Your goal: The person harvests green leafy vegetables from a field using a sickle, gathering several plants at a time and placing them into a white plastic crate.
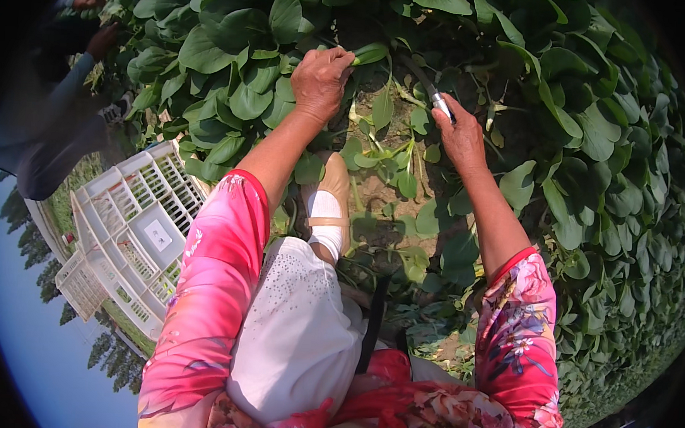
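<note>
My left hand is closed on a small leafy green plant, whose leaf sticks out to the right of my fingers. My right hand grips the silver handle of a sickle; its dark curved blade reaches up and left towards the plants, with the tip hard to see in shadow. Between my hands, loose and wilted leaves lie on bare soil.
Dense leafy greens surround the patch above and at both sides. White plastic crates stand at the left. Another person is at the upper left, hands near the leaves. My foot in a tan shoe rests on the ground below my left hand.
</note>
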### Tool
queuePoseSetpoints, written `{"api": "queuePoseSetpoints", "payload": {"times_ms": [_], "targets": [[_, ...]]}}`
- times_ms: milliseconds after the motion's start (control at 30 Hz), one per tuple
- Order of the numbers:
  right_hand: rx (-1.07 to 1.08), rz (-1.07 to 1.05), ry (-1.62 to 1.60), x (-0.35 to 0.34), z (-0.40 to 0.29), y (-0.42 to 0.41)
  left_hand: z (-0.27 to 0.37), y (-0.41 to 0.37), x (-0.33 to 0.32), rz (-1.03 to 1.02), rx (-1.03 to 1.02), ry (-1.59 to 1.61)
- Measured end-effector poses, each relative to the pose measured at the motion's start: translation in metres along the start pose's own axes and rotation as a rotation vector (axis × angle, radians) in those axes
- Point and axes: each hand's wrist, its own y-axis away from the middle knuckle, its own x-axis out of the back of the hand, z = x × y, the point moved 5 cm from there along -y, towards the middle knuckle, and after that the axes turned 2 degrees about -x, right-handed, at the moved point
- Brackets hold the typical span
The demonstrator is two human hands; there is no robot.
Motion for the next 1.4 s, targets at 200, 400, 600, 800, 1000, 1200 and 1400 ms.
{"api": "queuePoseSetpoints", "payload": {"times_ms": [200, 400, 600, 800, 1000, 1200, 1400], "targets": [[0.121, 0.336, -0.671, 0.044, -0.021, 0.048, 0.063, 0.002, 0.063, 0.16, -0.107, 0.35], [0.146, 0.12, -0.595, 0.048, -0.06, 0.063, 0.096, 0.024, 0.089, 0.035, -0.075, 0.461], [-0.169, -0.065, -0.939, 0.018, -0.05, 0.086, 0.108, 0.034, 0.056, -0.579, 0.105, 0.415], [-0.255, -0.256, -1.576, -0.007, -0.031, 0.082, 0.094, 0.046, 0.02, -0.552, -0.138, 0.83], [-0.233, 0.009, -1.195, 0.022, -0.025, 0.064, 0.095, 0.054, -0.005, -0.772, 0.528, 1.412], [0.025, 0.351, -0.241, 0.077, 0.013, 0.06, 0.101, 0.007, 0.023, -0.757, 0.661, 1.438], [0.083, 0.394, -0.142, 0.052, 0.005, 0.055, 0.104, -0.025, 0.012, -0.431, -0.16, 0.048]]}}
